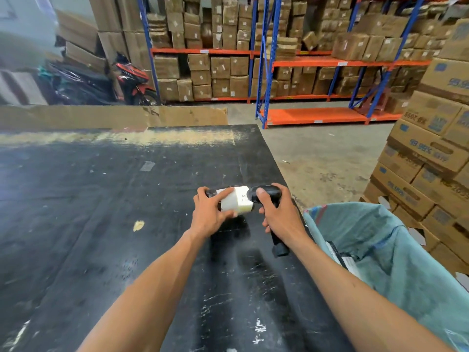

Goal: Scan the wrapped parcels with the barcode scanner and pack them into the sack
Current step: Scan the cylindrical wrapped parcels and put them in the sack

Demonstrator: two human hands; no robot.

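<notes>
Behind a scuffed black table (101, 199) in a warehouse, blue-and-orange shelving (279, 62) stacked with brown cartons fills the far wall, while printed cardboard boxes (429, 153) rise at right. Just beside the table's right edge stands a teal woven sack (396, 250), its mouth open, with a dark wrapped item partly visible inside. Above the table's near right corner, a person's left hand (209, 215) grips a small white wrapped parcel (237, 201), fingers curled round its top and underside. The right hand (278, 215) is closed on a black barcode scanner (266, 193), whose head meets the parcel's labelled end.
</notes>
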